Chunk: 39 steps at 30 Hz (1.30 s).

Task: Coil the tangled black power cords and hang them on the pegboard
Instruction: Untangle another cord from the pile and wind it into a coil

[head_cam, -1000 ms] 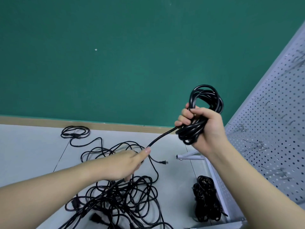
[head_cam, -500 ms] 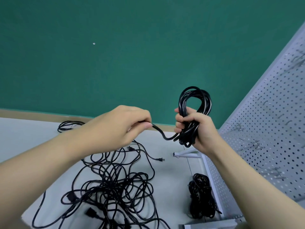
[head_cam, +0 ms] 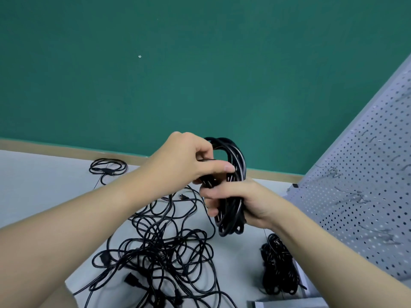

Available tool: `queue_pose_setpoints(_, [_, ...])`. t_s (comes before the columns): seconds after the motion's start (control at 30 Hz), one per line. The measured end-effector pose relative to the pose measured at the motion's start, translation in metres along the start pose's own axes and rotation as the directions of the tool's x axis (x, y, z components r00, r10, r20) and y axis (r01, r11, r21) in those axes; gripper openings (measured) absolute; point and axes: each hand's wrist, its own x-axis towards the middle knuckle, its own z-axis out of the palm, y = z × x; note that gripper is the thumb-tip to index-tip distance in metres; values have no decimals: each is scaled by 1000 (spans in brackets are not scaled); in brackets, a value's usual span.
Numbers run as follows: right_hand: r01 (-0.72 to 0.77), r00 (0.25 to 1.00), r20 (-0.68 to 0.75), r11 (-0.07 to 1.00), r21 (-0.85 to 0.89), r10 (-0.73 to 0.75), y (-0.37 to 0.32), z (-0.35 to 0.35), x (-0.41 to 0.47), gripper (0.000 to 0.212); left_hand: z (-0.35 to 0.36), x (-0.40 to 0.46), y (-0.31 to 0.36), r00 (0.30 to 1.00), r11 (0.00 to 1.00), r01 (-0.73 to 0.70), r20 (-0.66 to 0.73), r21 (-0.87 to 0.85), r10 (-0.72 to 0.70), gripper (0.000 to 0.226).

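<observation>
At the centre of the frame, the right hand (head_cam: 242,202) grips the coiled cord (head_cam: 233,196) upright around its middle, fingers (head_cam: 211,204) curled round the bundle. The left hand (head_cam: 189,161) reaches across from the lower left and meets the coil's upper loop, thumb stretched over the strands and fingers curled on a strand of cord.

Below the hands, the tangled cords (head_cam: 160,252) sprawl over the pale worktop (head_cam: 44,192), plugs showing at the lower edge. A second bundled cord (head_cam: 278,267) lies at the lower right, beside the foot of the pegboard (head_cam: 360,196), whose metal hooks (head_cam: 362,196) stand bare. A small loose cord (head_cam: 109,168) lies at the left, near the green wall (head_cam: 200,74).

Compared with half a second ago, the left hand has closed the gap and now touches the coil, the slack strand between the hands taken up.
</observation>
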Motion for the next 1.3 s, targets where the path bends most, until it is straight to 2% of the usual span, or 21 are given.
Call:
queue_pose_setpoints(0.13, [-80, 994, 88, 990, 118, 69, 2, 4, -1, 50, 6, -5, -4, 993, 988, 103, -76, 118, -94, 72])
queue_pose_setpoints(0.23, [-60, 989, 142, 978, 200, 31, -1, 0, -2, 49, 5, -7, -2, 990, 981, 107, -113, 161, -89, 70])
queue_pose_setpoints(0.3, [-20, 990, 143, 960, 281, -21, -4, -1, -2, 49, 3, -8, 0, 993, 990, 80, -92, 118, -69, 59])
queue_pose_setpoints(0.4, [53, 983, 141, 912, 408, -120, -10, -4, -4, 51, 0, -9, -5, 989, 983, 144, 42, -116, -140, 48])
queue_pose_setpoints(0.5, [164, 967, 80, 828, 536, -243, -21, -10, -11, 46, 4, -15, -20, 920, 893, 332, 313, -304, -235, 60])
queue_pose_setpoints(0.57, [267, 951, -38, 750, 605, -308, -29, -19, -18, 45, 6, -20, -37, 838, 890, 401, 481, -219, -259, 72])
queue_pose_setpoints(0.67, [350, 934, -164, 716, 604, -317, -34, -32, -25, 48, -6, -25, -57, 741, 945, 323, 609, 44, -282, 77])
queue_pose_setpoints(0.73, [332, 943, -191, 753, 568, -272, -30, -35, -25, 52, -21, -23, -57, 772, 945, 326, 572, 19, -278, 72])
queue_pose_setpoints(0.83, [274, 960, -200, 806, 525, -196, -21, -34, -20, 55, -36, -17, -39, 887, 925, 326, 401, -194, -228, 63])
queue_pose_setpoints(0.93, [235, 971, -149, 865, 443, -187, -14, -28, -16, 63, -29, -14, -18, 931, 873, 306, 310, -380, -192, 60])
queue_pose_setpoints(1.07, [233, 973, -84, 915, 329, -217, -8, -8, -10, 62, -7, -17, -1, 927, 824, 371, 227, -429, -299, 63])
queue_pose_setpoints(1.17, [304, 952, -109, 912, 274, -285, -11, 1, -10, 53, 1, -17, 4, 887, 768, 449, 327, -456, -325, 69])
queue_pose_setpoints(1.3, [298, 952, -132, 937, 184, -277, -15, 2, -13, 60, 7, -16, 3, 876, 688, 479, 346, -545, -336, 69])
